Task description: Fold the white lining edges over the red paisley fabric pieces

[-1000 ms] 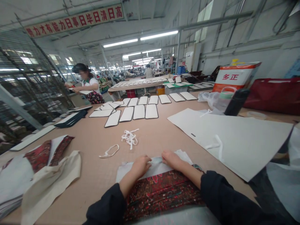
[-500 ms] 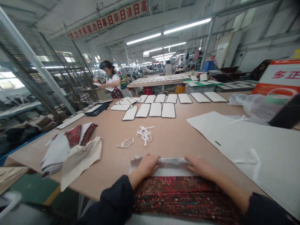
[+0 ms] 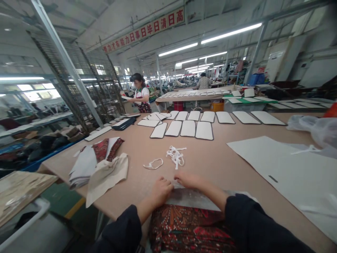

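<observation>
A folded bundle of dark red patterned fabric [image 3: 188, 228] lies in front of me at the table's near edge. Along its far side runs a whitish, see-through sheet [image 3: 195, 198] that looks like plastic. My left hand [image 3: 162, 191] is closed at the sheet's far left corner, fingers curled over it. Close beside it, my right hand [image 3: 187, 180] pinches the far edge, its forearm crossing over the sheet. Just beyond the hands lie a tangle of white cord [image 3: 176, 156] and a separate white loop [image 3: 154, 163].
Fabric pieces [image 3: 84, 163], some patterned, and a cream cloth [image 3: 107, 175] lie at left. Rows of white dark-edged panels [image 3: 188, 128] cover the table's far side. A large white sheet [image 3: 295, 175] and a plastic bag [image 3: 313, 130] are at right. A co-worker [image 3: 142, 95] stands behind.
My right hand has moved left along the sheet's far edge, close to my left hand. The left hand stays near the left corner. The camera view has turned left.
</observation>
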{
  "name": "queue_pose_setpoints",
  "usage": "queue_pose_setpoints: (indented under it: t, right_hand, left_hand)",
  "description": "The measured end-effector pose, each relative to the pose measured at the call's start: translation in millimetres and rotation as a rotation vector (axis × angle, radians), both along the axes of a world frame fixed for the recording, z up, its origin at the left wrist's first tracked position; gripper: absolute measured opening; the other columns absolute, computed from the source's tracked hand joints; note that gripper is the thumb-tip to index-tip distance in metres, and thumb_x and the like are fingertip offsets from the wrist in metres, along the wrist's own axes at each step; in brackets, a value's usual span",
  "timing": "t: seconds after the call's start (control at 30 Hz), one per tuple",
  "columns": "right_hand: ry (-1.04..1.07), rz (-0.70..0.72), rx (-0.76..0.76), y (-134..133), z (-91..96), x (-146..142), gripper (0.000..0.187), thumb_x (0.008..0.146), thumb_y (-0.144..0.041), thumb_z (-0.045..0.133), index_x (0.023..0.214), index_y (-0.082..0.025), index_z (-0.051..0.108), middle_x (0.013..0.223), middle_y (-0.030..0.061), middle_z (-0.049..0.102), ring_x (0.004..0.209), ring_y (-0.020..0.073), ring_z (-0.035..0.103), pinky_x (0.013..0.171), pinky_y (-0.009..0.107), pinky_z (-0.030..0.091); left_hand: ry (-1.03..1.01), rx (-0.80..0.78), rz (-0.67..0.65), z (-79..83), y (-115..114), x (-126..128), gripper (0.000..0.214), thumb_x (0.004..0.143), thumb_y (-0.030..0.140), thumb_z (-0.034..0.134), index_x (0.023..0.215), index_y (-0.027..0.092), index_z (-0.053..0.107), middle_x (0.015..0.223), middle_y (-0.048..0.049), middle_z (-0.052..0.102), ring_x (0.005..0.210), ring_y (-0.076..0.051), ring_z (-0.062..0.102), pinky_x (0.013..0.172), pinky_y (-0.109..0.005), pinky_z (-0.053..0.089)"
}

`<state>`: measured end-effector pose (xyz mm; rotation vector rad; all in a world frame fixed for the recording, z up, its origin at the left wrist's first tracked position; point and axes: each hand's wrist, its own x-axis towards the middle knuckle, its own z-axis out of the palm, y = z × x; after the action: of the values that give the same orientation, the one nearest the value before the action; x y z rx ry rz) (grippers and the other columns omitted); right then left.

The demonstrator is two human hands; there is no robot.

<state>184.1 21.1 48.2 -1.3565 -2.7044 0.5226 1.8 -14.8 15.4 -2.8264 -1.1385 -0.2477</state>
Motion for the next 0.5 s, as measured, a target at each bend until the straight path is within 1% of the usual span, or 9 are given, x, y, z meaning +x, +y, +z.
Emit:
queue_pose_setpoints:
  t: [0.07, 0.17, 0.23, 0.27, 0.33, 0.37, 0.4, 0.43, 0.5]
  right_hand:
    - [0.021, 0.035, 0.045, 19.3, -9.8, -34.8, 0.033, 0.079, -0.012, 0.043, 0.105, -0.015, 0.064, 0.107, 0.0119, 0.063, 0.097, 0.0208, 0.058, 0.084, 0.030, 0.042]
    - [0.019, 0.066, 0.119, 40.4, -22.1, -71.7, 0.029, 0.078, -0.015, 0.049, 0.103, -0.017, 0.065, 0.122, 0.0123, 0.054, 0.110, 0.0230, 0.050, 0.092, 0.034, 0.037]
    - [0.017, 0.055, 0.167, 48.4, -28.5, -87.4, 0.026, 0.080, -0.019, 0.048, 0.101, -0.019, 0.065, 0.129, 0.0112, 0.048, 0.120, 0.0251, 0.041, 0.097, 0.039, 0.032]
    - [0.015, 0.051, 0.181, 50.8, -31.0, -93.2, 0.026, 0.081, -0.020, 0.048, 0.102, -0.019, 0.064, 0.130, 0.0109, 0.047, 0.122, 0.0255, 0.038, 0.099, 0.041, 0.029]
    - [0.025, 0.042, 0.183, 53.2, -33.4, -101.9, 0.028, 0.080, -0.018, 0.048, 0.104, -0.018, 0.062, 0.124, 0.0110, 0.052, 0.120, 0.0251, 0.040, 0.103, 0.045, 0.022]
    - [0.052, 0.029, 0.160, 53.3, -33.0, -105.0, 0.029, 0.079, -0.016, 0.047, 0.105, -0.018, 0.061, 0.120, 0.0107, 0.055, 0.117, 0.0238, 0.043, 0.103, 0.044, 0.021]
    - [0.104, 0.005, 0.115, 52.7, -31.7, -107.4, 0.029, 0.080, -0.015, 0.046, 0.104, -0.017, 0.061, 0.116, 0.0100, 0.058, 0.114, 0.0220, 0.047, 0.103, 0.042, 0.023]
    - [0.181, -0.028, 0.052, 51.3, -29.4, -108.7, 0.028, 0.081, -0.016, 0.043, 0.101, -0.017, 0.061, 0.112, 0.0088, 0.061, 0.109, 0.0201, 0.050, 0.100, 0.038, 0.028]
    - [0.393, -0.097, -0.099, 45.7, -22.8, -107.6, 0.025, 0.083, -0.019, 0.039, 0.092, -0.017, 0.062, 0.100, 0.0061, 0.065, 0.097, 0.0171, 0.056, 0.089, 0.032, 0.039]
  left_hand:
    - [-0.045, -0.026, 0.137, 3.1, 6.5, -15.9, 0.014, 0.083, 0.023, 0.046, 0.087, 0.020, 0.059, 0.085, -0.0046, 0.061, 0.085, -0.018, 0.054, 0.081, -0.032, 0.035]
    - [-0.155, -0.069, 0.334, 1.0, 15.2, -42.2, 0.022, 0.080, 0.020, 0.046, 0.097, 0.021, 0.060, 0.088, -0.0048, 0.063, 0.088, -0.019, 0.056, 0.081, -0.032, 0.037]
    - [-0.259, -0.112, 0.419, -6.9, 18.8, -56.7, 0.025, 0.078, 0.020, 0.046, 0.098, 0.020, 0.060, 0.089, -0.0051, 0.064, 0.087, -0.019, 0.057, 0.080, -0.032, 0.039]
    - [-0.320, -0.140, 0.452, -12.1, 20.2, -62.2, 0.024, 0.078, 0.021, 0.047, 0.097, 0.020, 0.061, 0.089, -0.0055, 0.065, 0.086, -0.019, 0.057, 0.080, -0.032, 0.040]
    - [-0.478, -0.204, 0.512, -22.0, 22.5, -68.9, 0.023, 0.078, 0.025, 0.047, 0.092, 0.018, 0.063, 0.089, -0.0066, 0.065, 0.084, -0.020, 0.057, 0.079, -0.033, 0.042]
    - [-0.575, -0.246, 0.538, -25.5, 23.6, -70.1, 0.024, 0.078, 0.028, 0.047, 0.090, 0.017, 0.064, 0.089, -0.0072, 0.066, 0.084, -0.020, 0.058, 0.079, -0.033, 0.043]
    - [-0.684, -0.298, 0.565, -27.3, 24.5, -69.9, 0.026, 0.079, 0.030, 0.046, 0.090, 0.016, 0.064, 0.088, -0.0076, 0.066, 0.083, -0.020, 0.058, 0.078, -0.032, 0.043]
    - [-0.798, -0.362, 0.590, -27.3, 25.2, -68.6, 0.030, 0.080, 0.034, 0.045, 0.091, 0.015, 0.064, 0.087, -0.0079, 0.066, 0.081, -0.019, 0.058, 0.075, -0.032, 0.044]
    - [-1.022, -0.499, 0.620, -22.3, 25.9, -62.8, 0.040, 0.082, 0.044, 0.042, 0.095, 0.013, 0.063, 0.083, -0.0076, 0.066, 0.077, -0.019, 0.058, 0.068, -0.030, 0.046]
